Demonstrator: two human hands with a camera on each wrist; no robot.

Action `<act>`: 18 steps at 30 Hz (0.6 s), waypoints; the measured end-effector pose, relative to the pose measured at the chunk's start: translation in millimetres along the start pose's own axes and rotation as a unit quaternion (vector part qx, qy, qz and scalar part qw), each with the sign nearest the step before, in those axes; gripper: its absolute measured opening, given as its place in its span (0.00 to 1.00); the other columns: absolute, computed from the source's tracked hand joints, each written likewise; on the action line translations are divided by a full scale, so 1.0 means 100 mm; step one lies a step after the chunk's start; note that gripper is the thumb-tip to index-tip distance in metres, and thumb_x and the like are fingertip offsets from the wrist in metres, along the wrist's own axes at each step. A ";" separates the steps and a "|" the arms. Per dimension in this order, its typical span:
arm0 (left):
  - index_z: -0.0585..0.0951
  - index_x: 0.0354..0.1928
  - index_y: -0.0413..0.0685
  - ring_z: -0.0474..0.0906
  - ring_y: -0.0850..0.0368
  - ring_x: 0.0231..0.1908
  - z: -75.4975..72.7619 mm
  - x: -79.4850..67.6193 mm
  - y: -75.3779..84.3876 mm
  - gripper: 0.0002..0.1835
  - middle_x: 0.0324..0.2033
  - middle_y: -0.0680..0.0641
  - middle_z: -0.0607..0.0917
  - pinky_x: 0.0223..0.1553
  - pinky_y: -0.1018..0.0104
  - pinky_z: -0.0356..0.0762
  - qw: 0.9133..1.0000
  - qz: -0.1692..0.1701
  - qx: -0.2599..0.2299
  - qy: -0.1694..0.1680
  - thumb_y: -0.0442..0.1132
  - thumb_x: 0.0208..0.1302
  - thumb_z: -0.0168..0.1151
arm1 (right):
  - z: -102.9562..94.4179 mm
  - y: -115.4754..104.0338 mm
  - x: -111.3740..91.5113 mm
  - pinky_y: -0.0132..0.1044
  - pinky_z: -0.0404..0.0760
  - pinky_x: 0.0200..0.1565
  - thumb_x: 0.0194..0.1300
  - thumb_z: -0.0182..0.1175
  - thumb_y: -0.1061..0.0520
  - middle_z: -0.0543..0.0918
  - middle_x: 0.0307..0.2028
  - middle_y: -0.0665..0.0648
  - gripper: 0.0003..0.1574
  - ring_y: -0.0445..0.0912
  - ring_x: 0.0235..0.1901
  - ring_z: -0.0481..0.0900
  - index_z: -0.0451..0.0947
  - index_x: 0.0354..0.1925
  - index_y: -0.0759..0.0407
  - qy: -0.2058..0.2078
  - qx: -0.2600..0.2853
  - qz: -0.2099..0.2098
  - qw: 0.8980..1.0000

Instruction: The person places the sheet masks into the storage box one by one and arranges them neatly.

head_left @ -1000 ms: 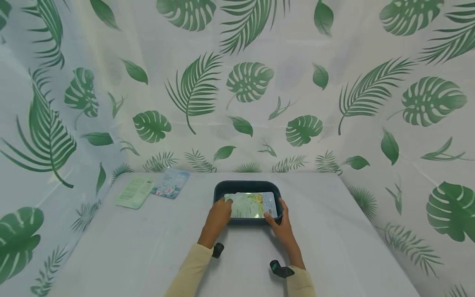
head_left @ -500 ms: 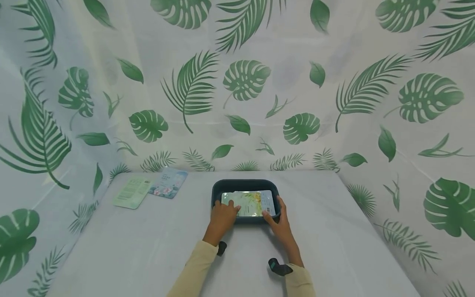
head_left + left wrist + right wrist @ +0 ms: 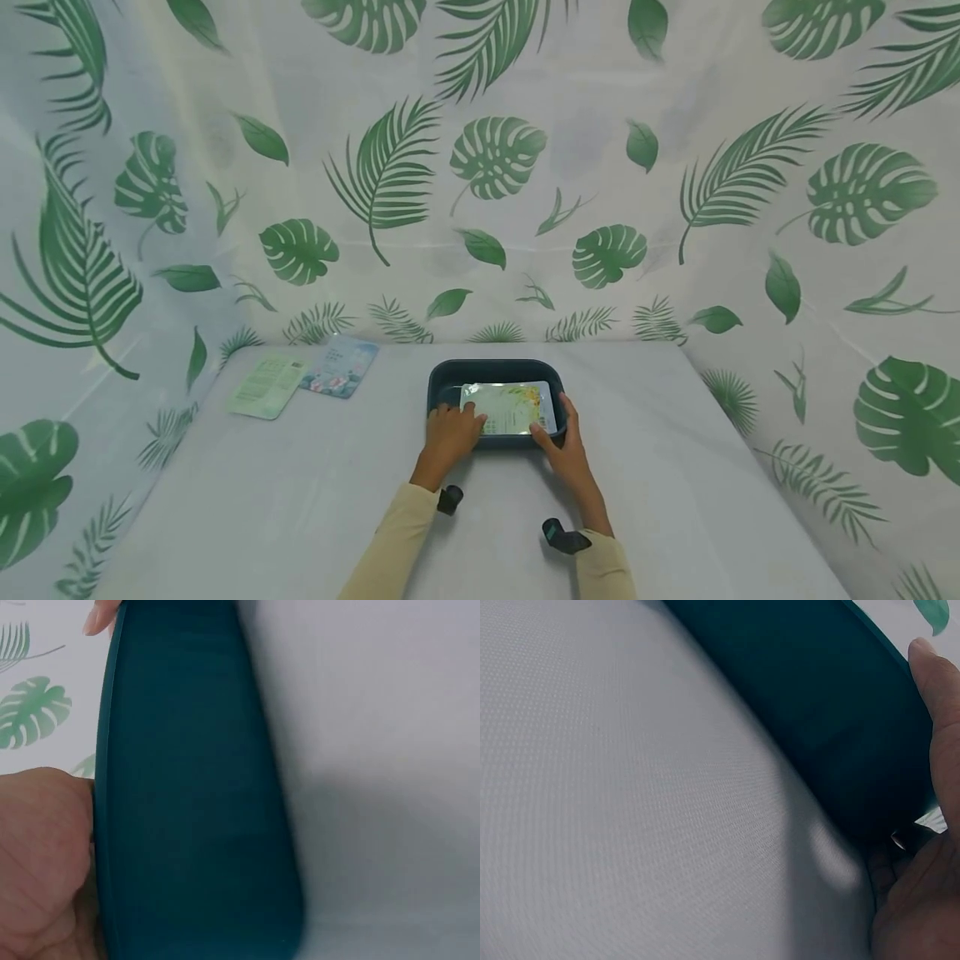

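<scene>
A dark teal plastic bin (image 3: 495, 369) stands on the table and holds flat sheet mask packets. The top sheet mask packet (image 3: 510, 408) is pale green with yellow flowers; a greyish edge of another shows at its right. My left hand (image 3: 452, 435) reaches over the front rim, its fingers at the top packet's left end and partly hidden inside. At the right front corner, my right hand (image 3: 566, 446) grips the bin, thumb at the rim and fingers along the outer right side. Both wrist views show the bin's outer wall (image 3: 187, 780) beside the hand.
To the left at the back lie a green packet (image 3: 267, 387) and a blue packet with flowers (image 3: 341, 367), slightly overlapping. A white cloth (image 3: 262, 500) covers the table. Leaf-printed curtains (image 3: 495, 275) hang behind it and at both sides.
The top packet has slid right inside the bin, covering more of the greyish one below. My left fingers have shifted from the packet's left end. The right hand keeps its grip.
</scene>
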State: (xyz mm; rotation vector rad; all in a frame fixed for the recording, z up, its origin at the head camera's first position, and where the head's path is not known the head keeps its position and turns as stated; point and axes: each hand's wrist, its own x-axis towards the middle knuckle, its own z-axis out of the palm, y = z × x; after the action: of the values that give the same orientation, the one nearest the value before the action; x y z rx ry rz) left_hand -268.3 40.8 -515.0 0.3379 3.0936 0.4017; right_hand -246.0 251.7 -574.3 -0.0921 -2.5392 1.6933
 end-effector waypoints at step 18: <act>0.80 0.56 0.45 0.81 0.45 0.44 0.09 0.05 -0.06 0.21 0.49 0.45 0.86 0.41 0.56 0.69 0.999 0.018 -0.031 0.009 0.51 0.74 0.50 | -0.01 0.04 0.04 0.64 0.44 0.71 0.66 0.60 0.38 0.42 0.78 0.58 0.55 0.59 0.77 0.39 0.38 0.77 0.39 -0.005 -0.003 0.013 1.000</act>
State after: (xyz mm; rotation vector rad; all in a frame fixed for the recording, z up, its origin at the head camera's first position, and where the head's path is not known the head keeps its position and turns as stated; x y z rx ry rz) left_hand -274.1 38.1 -525.0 0.3913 3.0890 0.5019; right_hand -249.8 254.1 -577.6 -0.1168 -2.5626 1.6991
